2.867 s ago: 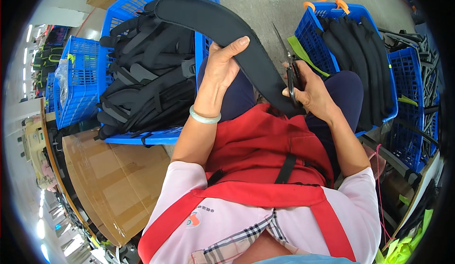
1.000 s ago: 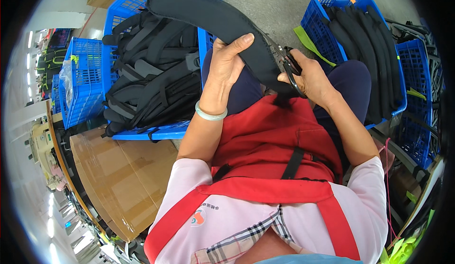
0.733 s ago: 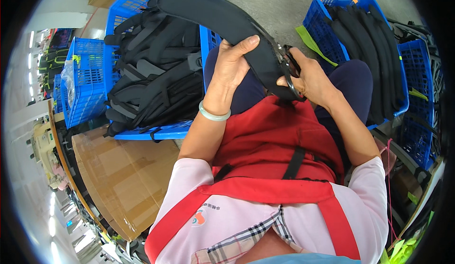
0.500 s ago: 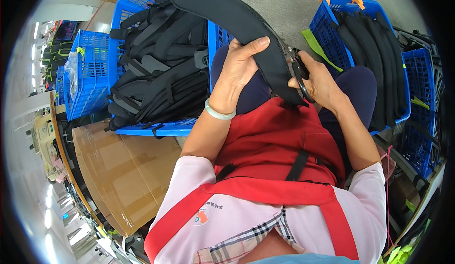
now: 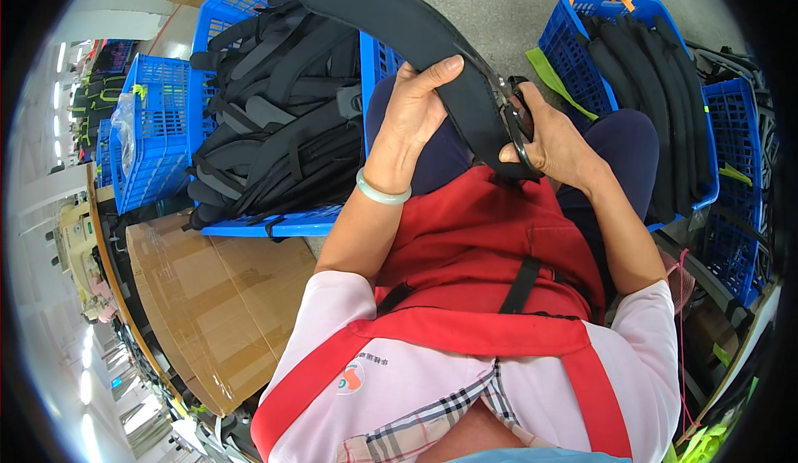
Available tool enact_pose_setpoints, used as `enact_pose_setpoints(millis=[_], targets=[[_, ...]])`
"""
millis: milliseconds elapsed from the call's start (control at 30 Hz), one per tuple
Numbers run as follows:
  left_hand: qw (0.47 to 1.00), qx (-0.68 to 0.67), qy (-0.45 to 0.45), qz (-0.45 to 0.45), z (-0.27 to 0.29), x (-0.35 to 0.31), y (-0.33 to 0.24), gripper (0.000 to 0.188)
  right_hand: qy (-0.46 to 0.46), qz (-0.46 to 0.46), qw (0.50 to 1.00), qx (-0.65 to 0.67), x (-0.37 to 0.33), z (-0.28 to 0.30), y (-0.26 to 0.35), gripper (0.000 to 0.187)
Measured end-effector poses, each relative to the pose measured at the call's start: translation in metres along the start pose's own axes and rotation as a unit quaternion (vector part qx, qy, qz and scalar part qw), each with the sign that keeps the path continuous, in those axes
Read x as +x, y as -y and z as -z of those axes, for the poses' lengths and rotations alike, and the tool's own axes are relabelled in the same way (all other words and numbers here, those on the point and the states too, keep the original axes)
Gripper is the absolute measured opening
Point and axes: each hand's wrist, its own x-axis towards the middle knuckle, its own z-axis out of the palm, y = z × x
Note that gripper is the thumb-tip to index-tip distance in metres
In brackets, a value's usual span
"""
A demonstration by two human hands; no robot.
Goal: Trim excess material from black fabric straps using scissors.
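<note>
A long curved black padded strap (image 5: 391, 27) slants across my lap, its lower end near the red apron (image 5: 490, 247). My left hand (image 5: 420, 101) grips it around the middle, thumb on top and fingers beneath. At the strap's right edge my right hand (image 5: 553, 135) is closed on black-handled scissors (image 5: 517, 122). Their metal blades lie along the stitched edge, and the tips are partly hidden by the strap.
A blue basket (image 5: 303, 226) heaped with black straps stands at front left, beside a cardboard box (image 5: 224, 305). To the right, another blue basket (image 5: 557, 35) holds several upright black straps. Further blue crates (image 5: 158, 130) stand at far left and far right.
The scissors have tilted and shifted slightly up and left along the strap's edge, with their blades showing more. My left hand keeps its hold and has moved only a little.
</note>
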Motion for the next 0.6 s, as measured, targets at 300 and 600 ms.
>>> enact_pose_setpoints(millis=[300,600], targets=[[1.000,-0.008,-0.013,0.004,0.001,0.000,-0.001,0.015,0.061,-0.083,0.993,0.059,0.007,0.004,-0.007,0.075],[1.000,-0.012,-0.006,0.006,0.000,0.000,0.001,0.016,0.064,-0.064,0.995,0.039,0.006,0.004,0.002,0.068]])
